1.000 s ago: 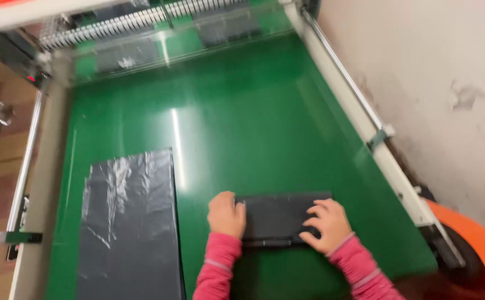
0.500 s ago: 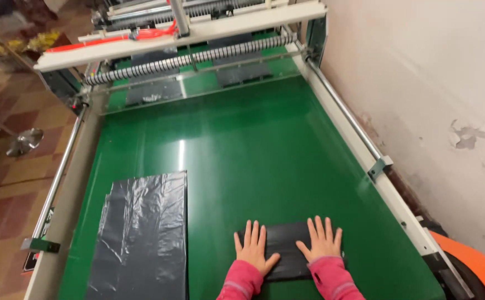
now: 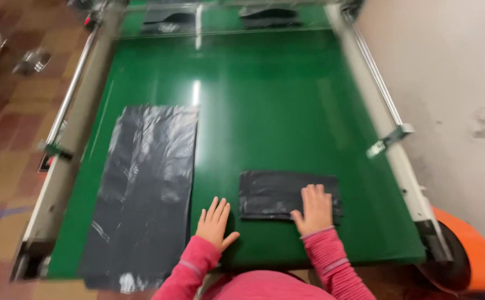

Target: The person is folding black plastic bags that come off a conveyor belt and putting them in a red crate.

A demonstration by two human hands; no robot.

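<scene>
On the green conveyor belt [image 3: 264,111], your right hand [image 3: 313,210] presses the folded black bag stack [image 3: 278,194] flat, fingers spread; left hand [image 3: 214,222] braces, empty.

Take the folded bag stack [image 3: 288,195] on the belt [image 3: 264,111] as your landmark. Your right hand [image 3: 312,210] lies flat on its near right part; your left hand [image 3: 214,223] rests on the belt just left of it (not touching). Farther left lies the flat bag pile [image 3: 145,183].
</scene>
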